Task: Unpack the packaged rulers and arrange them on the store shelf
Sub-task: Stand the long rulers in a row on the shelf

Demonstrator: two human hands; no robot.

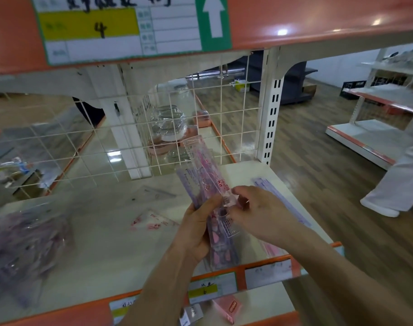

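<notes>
Rulers fill both my hands: a bundle of clear plastic rulers printed in pink and purple [208, 184], wrapped in a transparent sleeve, is held above the cream metal store shelf [102, 250]. The bundle is tilted. Its far end leans toward the white wire grid [231, 118] at the back of the shelf, and its near end is down by the orange front edge.

My left hand [196, 229] grips the bundle from the left, with its fingers [209, 204] curled round it about halfway along. My right hand [259, 212] comes in from the right, and its fingertips [240, 191] pinch a clear plastic flap of the packaging at the middle of the bundle, just above my left hand.

1 long purple ruler [280, 201] lies flat on the shelf, partly hidden behind my right hand. A clear triangular set square with pink print [153, 223] lies on the shelf to the left of my left hand, apart from it. Farther left sits a blurred clear plastic bag of purple packaged rulers [24, 243].

White and yellow price labels [212, 287] line the shelf's front edge. A person in white clothing [400, 175] stands on the wooden floor at the far right.
</notes>
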